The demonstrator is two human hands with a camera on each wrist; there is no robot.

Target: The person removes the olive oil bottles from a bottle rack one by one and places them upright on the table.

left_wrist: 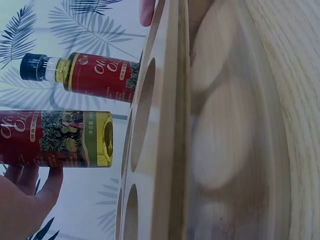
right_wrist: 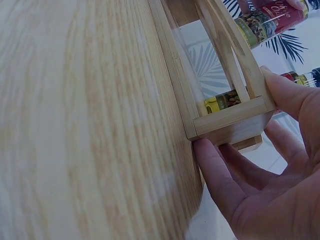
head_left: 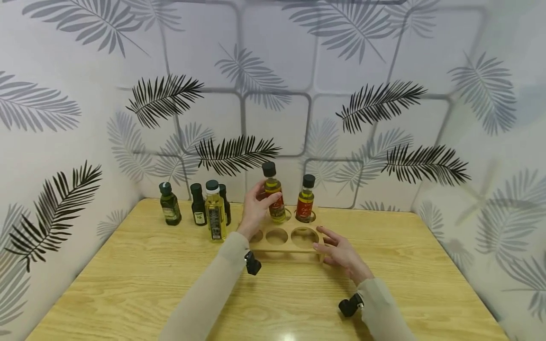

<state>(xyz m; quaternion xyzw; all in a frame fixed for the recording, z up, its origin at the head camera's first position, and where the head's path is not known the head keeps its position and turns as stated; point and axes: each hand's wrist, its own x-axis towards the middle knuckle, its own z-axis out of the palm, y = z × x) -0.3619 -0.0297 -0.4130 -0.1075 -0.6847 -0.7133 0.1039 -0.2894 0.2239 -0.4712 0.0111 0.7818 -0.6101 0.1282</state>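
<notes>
My left hand [head_left: 256, 208] grips a small olive oil bottle [head_left: 275, 199] with a red label and dark cap. In the left wrist view, the base of this bottle [left_wrist: 104, 139] shows just apart from the wooden rack [left_wrist: 172, 125]. The rack [head_left: 290, 247] has round holes in its top board. A matching red-labelled bottle [head_left: 304, 203] stands in the back right hole. My right hand [head_left: 341, 253] holds the rack's right end; the right wrist view has its fingers [right_wrist: 220, 175] against the end piece [right_wrist: 235, 125].
On the left of the wooden table [head_left: 141, 284] stand a green bottle [head_left: 170, 206], a dark bottle [head_left: 198, 206], a tall yellow oil bottle [head_left: 215, 215] and another dark bottle [head_left: 227, 208] partly behind it. A leaf-patterned wall [head_left: 277, 123] rises behind the table.
</notes>
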